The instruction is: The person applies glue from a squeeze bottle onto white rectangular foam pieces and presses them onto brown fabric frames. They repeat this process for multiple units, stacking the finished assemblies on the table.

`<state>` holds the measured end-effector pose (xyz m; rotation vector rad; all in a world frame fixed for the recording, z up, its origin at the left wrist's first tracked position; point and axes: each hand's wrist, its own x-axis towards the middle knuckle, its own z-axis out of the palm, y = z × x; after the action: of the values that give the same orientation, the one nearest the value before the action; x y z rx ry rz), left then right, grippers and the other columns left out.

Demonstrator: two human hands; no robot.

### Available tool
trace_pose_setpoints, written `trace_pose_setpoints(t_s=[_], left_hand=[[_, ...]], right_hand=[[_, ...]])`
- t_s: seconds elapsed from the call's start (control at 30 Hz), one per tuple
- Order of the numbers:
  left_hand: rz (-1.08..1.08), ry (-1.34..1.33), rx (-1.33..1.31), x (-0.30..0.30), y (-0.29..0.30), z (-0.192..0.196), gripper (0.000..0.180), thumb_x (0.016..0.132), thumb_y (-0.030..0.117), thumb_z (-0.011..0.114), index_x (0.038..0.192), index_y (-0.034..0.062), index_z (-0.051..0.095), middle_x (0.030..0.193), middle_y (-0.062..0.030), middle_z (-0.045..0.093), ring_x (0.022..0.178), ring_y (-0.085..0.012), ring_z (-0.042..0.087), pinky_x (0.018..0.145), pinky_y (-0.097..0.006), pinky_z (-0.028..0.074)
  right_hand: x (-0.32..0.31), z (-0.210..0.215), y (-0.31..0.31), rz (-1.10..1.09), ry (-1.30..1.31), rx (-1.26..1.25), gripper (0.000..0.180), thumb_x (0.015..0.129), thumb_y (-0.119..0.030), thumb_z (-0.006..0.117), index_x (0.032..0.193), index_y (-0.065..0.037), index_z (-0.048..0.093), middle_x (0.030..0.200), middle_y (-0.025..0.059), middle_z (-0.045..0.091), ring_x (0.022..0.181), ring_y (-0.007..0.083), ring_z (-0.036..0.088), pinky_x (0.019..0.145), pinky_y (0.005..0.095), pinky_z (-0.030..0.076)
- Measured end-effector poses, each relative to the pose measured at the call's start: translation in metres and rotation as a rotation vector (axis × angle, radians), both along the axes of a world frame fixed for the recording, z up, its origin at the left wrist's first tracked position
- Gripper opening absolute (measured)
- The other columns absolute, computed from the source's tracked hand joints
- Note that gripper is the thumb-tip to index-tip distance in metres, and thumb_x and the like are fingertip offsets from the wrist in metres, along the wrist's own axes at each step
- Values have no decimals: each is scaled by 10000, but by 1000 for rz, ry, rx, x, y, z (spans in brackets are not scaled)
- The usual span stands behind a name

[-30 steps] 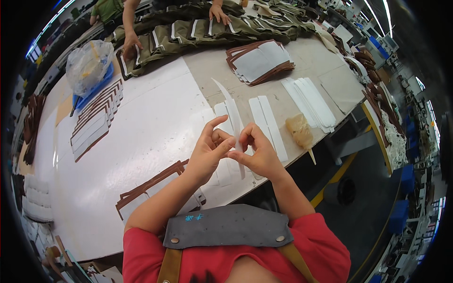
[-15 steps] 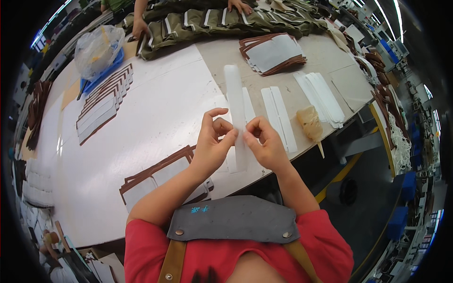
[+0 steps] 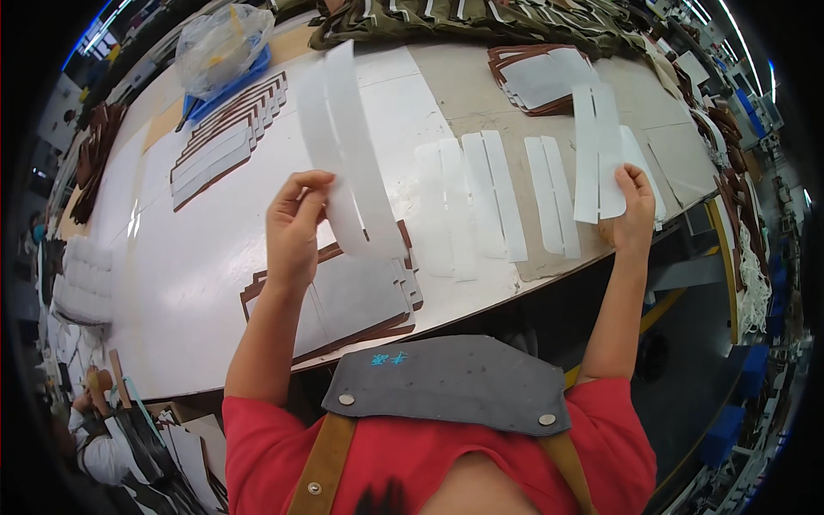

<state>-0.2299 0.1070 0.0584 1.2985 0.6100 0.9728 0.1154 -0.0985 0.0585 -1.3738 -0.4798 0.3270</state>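
Observation:
My left hand [image 3: 294, 227] pinches one long, translucent white strip [image 3: 365, 163] with a slit down its middle. It is held up, slightly blurred, above a stack of brown-edged white panels [image 3: 356, 296]. Over at the right, my right hand [image 3: 633, 206] grips the lower end of a similar white slit strip [image 3: 584, 163], its thumb against the strip's edge. More slit strips lie flat between the hands: a left pair [image 3: 433, 206], a middle one [image 3: 493, 193] and a right one [image 3: 550, 197]. Other white strips [image 3: 642, 176] are partly hidden behind my right hand.
Brown-edged panels lie fanned at left [image 3: 215, 154], and another pile [image 3: 545, 79] sits at the back right. A blue tray [image 3: 249, 75] carries a clear plastic bag [image 3: 215, 47]. Olive fabric [image 3: 472, 24] covers the far edge. The table's front edge runs below my hands.
My hands have moved far apart, left hand leftward and right hand rightward. One strip was upright between them; now each holds a strip. The view has shifted, and the far person's hands have mostly left it.

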Motion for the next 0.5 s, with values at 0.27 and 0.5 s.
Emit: trace_pose_setpoints(t_s=[0.27,0.5], left_hand=[[-240,539,-146,-9,-24,-47,238,853,54,484,1057,-11,587,943,-77,606,766,-98,554,654,-219,460],[-299,655,-99,-12,-20,-51,253,851,49,479,1079,-19,564,929,-81,601,753,-101,552,645,-218,458]], right_hand=[[6,14,17,-87,-432,-193,167,863,-109,572,964,22,590,823,8,561,750,61,515,690,188,418],[-6,2,70,-35,-674,-248,146,837,-95,590,953,-7,601,767,9,577,644,63,520,593,209,430]])
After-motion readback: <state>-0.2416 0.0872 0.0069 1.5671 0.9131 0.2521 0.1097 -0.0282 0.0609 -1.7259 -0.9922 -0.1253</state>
